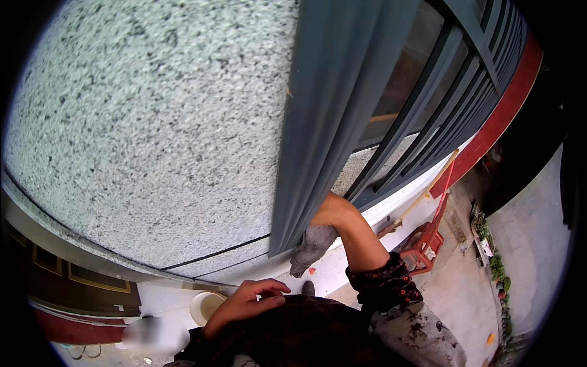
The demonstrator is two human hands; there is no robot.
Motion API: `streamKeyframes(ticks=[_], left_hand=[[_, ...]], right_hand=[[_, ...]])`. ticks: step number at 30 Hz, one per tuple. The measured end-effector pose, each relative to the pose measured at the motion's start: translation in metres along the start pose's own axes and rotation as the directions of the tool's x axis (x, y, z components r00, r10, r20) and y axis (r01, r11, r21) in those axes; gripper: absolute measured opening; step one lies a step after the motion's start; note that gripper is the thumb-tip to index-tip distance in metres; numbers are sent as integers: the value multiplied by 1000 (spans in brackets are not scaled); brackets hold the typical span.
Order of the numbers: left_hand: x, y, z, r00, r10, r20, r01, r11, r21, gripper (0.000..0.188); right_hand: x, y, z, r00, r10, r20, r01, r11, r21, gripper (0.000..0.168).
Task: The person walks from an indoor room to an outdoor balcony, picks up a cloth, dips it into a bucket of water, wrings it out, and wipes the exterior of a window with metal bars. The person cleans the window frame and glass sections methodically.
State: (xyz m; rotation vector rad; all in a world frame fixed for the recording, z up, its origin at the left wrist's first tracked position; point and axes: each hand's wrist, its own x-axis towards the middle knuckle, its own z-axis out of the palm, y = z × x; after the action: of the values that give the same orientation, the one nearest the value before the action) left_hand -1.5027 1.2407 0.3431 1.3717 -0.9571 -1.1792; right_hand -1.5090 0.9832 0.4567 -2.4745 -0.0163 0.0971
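Observation:
My right hand [329, 212] reaches in at the lower part of a dark grey metal window frame [316, 160], its fingers hidden behind the frame's edge. A damp-looking grey cloth [314, 247] hangs from it, bunched against the frame. Low in front of my body, my left hand [257, 296] is half curled, fingers apart, holding nothing. Speckled grey-white stone wall cladding [151, 137] fills the left side, up to the frame.
Dark window bars [426, 91] run off to the right. Below them are a red plastic stool [424, 250] and a wooden pole [426, 190]. A pale bucket [206, 308] stands at lower left, near a brown door [82, 275]. Potted plants [497, 270] line the right.

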Motion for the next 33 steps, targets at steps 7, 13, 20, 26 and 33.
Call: streamKeyframes(ticks=[7, 13, 20, 26, 33], left_hand=[[-4, -3, -8, 998, -32, -58, 28, 998, -55, 24], [9, -4, -8, 1000, 13, -6, -13, 1000, -10, 22], [36, -4, 0, 983, 0, 184, -6, 999, 35, 23], [47, 3, 11, 980, -60, 189, 40, 993, 108, 23], [58, 6, 25, 993, -49, 103, 38, 993, 109, 21]], right_hand=[[-35, -7, 15, 923, 37, -383, 171, 852, 495, 32], [-116, -4, 7, 856, 148, -495, 105, 888, 447, 36], [-291, 132, 62, 602, 552, -577, -90, 765, 638, 31], [-276, 117, 75, 494, 752, -436, -516, 658, 549, 26], [-233, 75, 31, 507, 543, -670, 516, 431, 740, 56]])
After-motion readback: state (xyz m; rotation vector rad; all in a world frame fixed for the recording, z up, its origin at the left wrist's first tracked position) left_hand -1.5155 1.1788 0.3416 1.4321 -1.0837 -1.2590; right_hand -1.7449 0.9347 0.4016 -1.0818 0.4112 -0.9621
